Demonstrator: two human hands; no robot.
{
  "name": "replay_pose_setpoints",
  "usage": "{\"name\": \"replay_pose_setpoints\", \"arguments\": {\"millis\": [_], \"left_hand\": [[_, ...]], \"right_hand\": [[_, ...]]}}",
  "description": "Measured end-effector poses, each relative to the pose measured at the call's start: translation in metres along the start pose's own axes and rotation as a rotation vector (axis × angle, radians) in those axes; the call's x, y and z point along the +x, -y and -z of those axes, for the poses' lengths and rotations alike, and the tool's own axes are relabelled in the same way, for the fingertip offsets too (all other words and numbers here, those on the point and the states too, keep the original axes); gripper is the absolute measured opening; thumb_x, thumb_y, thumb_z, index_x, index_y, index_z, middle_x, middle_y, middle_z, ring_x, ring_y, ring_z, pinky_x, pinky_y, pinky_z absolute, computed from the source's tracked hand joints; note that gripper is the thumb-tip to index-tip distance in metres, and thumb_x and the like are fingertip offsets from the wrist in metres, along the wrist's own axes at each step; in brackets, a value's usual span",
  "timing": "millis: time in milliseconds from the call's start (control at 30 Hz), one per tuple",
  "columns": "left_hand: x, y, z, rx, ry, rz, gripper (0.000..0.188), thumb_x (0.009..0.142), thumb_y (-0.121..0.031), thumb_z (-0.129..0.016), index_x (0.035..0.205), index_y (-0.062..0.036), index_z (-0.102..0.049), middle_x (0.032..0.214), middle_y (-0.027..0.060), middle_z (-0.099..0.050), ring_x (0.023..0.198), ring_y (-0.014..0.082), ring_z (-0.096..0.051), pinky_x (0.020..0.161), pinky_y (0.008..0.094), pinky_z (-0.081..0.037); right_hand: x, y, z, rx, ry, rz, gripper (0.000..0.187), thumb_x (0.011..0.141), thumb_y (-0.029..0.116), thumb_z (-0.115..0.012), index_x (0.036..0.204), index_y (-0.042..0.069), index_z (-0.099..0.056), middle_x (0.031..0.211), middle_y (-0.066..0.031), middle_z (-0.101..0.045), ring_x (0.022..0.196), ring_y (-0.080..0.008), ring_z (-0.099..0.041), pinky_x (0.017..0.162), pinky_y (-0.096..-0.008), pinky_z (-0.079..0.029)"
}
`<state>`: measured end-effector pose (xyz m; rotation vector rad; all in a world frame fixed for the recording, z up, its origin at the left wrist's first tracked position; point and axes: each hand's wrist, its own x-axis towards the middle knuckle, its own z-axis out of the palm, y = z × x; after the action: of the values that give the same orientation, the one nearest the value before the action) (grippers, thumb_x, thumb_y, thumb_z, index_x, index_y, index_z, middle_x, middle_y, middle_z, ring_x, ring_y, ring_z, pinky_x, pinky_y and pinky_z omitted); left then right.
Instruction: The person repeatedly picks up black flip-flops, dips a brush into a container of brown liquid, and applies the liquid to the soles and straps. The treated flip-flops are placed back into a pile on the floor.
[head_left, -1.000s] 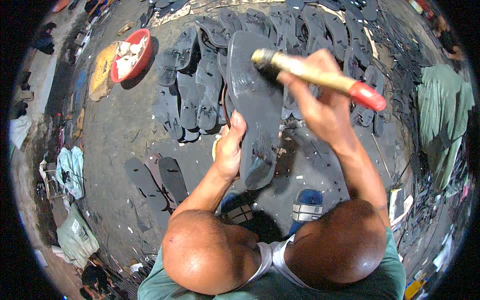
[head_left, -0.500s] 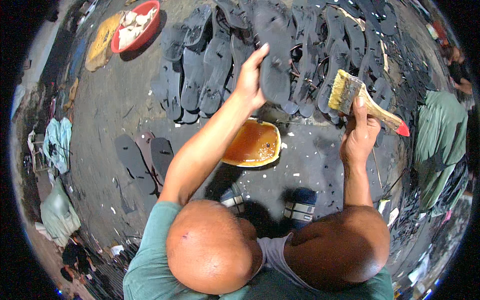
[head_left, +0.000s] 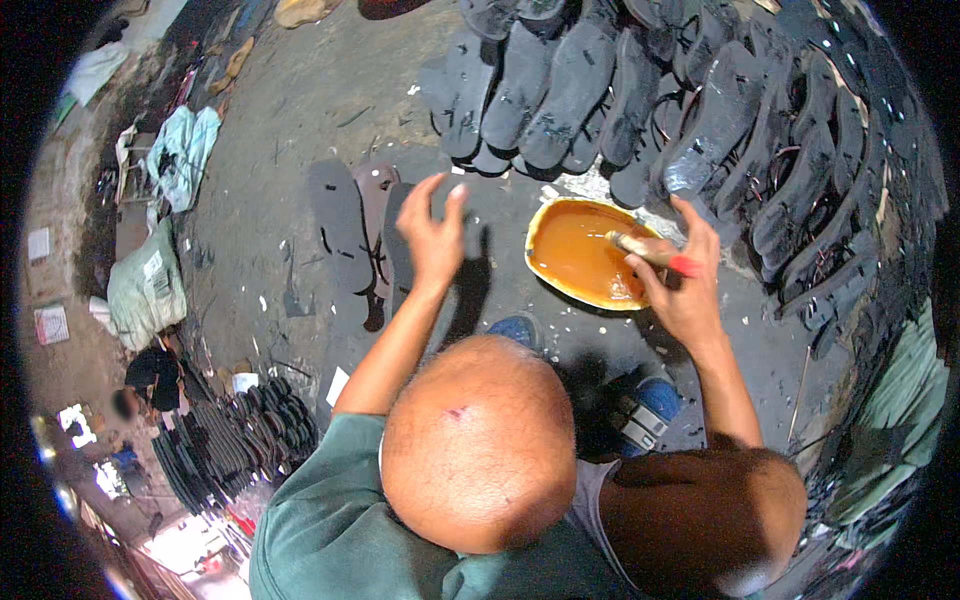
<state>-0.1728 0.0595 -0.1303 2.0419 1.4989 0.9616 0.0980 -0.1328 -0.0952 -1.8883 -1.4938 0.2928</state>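
My right hand [head_left: 688,285] grips a paintbrush [head_left: 652,252] by its red-ended wooden handle. The brush's bristle end reaches down into the amber, glue-like liquid of a shallow, pale-rimmed pan [head_left: 537,275]. My left hand [head_left: 432,235] is empty, thumb and fingers apart, over the floor beside a dark sole [head_left: 399,255]. Two more soles lie just left of it, one black [head_left: 341,225] and one brownish [head_left: 374,190]. Beyond the pan, among many black sandal soles [head_left: 570,95], lies one with a shiny, wet-looking surface [head_left: 713,120].
Green cloth [head_left: 890,430] lies at the far right. Stacked dark soles [head_left: 235,440] stand at the lower left, near a pale sack [head_left: 150,285] and light-blue cloth [head_left: 184,155]. My shoes [head_left: 650,410] are just below the pan. Small scraps dot the floor.
My left hand has let go of the black sole and moved left, back toward me. My right hand has lowered the brush into the pan. The view has swung left.
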Motion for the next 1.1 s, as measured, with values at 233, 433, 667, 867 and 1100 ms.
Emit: {"name": "replay_pose_setpoints", "arguments": {"millis": [233,433,667,867,1100], "left_hand": [[-0.116,0.112,0.096,0.324,0.166,0.458,0.095,0.078,-0.036,-0.079,0.148,0.0024,-0.027,0.141,0.0268,-0.041,0.13,0.0398,-0.041,0.108,0.0456,-0.035],[-0.137,0.059,0.074,0.426,0.149,0.051,0.105,0.071,-0.019,-0.085,0.152,-0.0015,-0.021,0.138,0.0304,-0.038,0.131,0.0397,-0.039,0.108,0.045,-0.035],[-0.165,0.133,0.064,-0.177,0.134,0.805,0.092,0.068,-0.003,-0.076,0.149,-0.0093,-0.033,0.14,0.0247,-0.039,0.13,0.0351,-0.037,0.104,0.0465,-0.036],[-0.14,0.054,0.053,0.589,0.357,0.285,0.078,0.068,-0.009,-0.073,0.141,-0.0218,-0.048,0.152,0.025,-0.026,0.132,0.0431,-0.034,0.105,0.0541,-0.029],[-0.097,0.059,0.011,0.41,0.283,-0.096,0.082,0.068,-0.044,-0.084,0.137,-0.0107,-0.053,0.142,0.0274,-0.043,0.126,0.0431,-0.045,0.102,0.0545,-0.034]], "right_hand": [[0.012,0.013,0.018,0.152,-0.064,-0.022,0.021,0.08,0.013,-0.075,0.1,0.005,-0.072,0.118,-0.016,-0.059,0.11,-0.0316,-0.054,0.095,-0.0408,-0.042],[-0.01,0.0,0.033,-0.213,0.259,0.07,0.009,0.085,0.007,-0.071,0.086,0.003,-0.064,0.088,-0.0118,-0.065,0.081,-0.0247,-0.062,0.071,-0.034,-0.047],[-0.022,0.009,0.036,0.057,0.105,-0.215,0.026,0.084,0.029,-0.074,0.087,0.004,-0.067,0.082,-0.0152,-0.061,0.079,-0.0367,-0.062,0.071,-0.0437,-0.049],[-0.027,0.006,0.031,-0.011,0.127,-0.078,0.027,0.083,0.029,-0.074,0.094,0.006,-0.066,0.082,-0.0131,-0.06,0.078,-0.0365,-0.061,0.07,-0.0444,-0.048],[-0.036,0.003,0.037,-0.065,0.227,-0.226,0.027,0.084,0.031,-0.073,0.099,0.01,-0.066,0.089,-0.0128,-0.059,0.086,-0.0355,-0.06,0.071,-0.0464,-0.047]]}}
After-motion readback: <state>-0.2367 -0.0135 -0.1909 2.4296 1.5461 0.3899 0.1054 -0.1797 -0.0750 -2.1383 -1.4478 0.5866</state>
